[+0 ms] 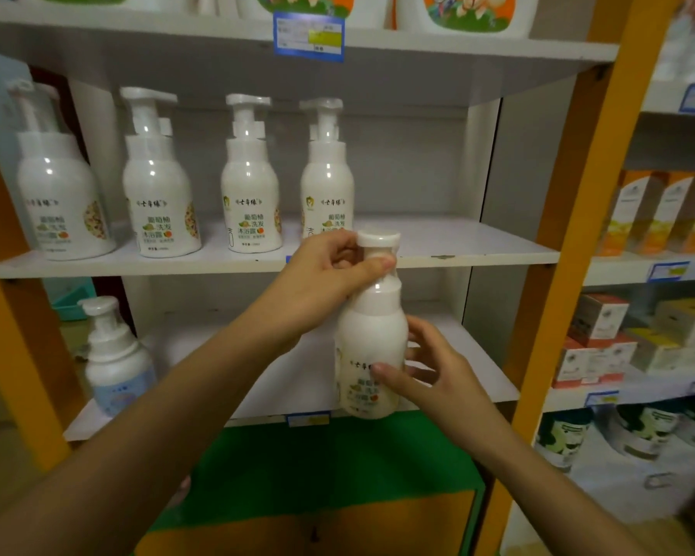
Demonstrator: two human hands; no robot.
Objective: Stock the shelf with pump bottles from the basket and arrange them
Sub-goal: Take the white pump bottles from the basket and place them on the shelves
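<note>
I hold a white pump bottle (372, 339) upright in front of the shelves, its base level with the lower shelf's front edge. My left hand (326, 274) grips its pump neck just under the cap. My right hand (430, 367) wraps the body from the right, thumb on the label. Several matching white pump bottles (249, 182) stand in a row on the middle shelf (478, 250), to the left. That shelf's right part is bare. The basket is not in view.
A blue-labelled pump bottle (113, 359) stands at the left of the lower shelf (486, 371). Large jugs (470, 10) sit on the top shelf. An orange upright (586, 202) bounds the shelf on the right, with boxed goods (658, 210) beyond it.
</note>
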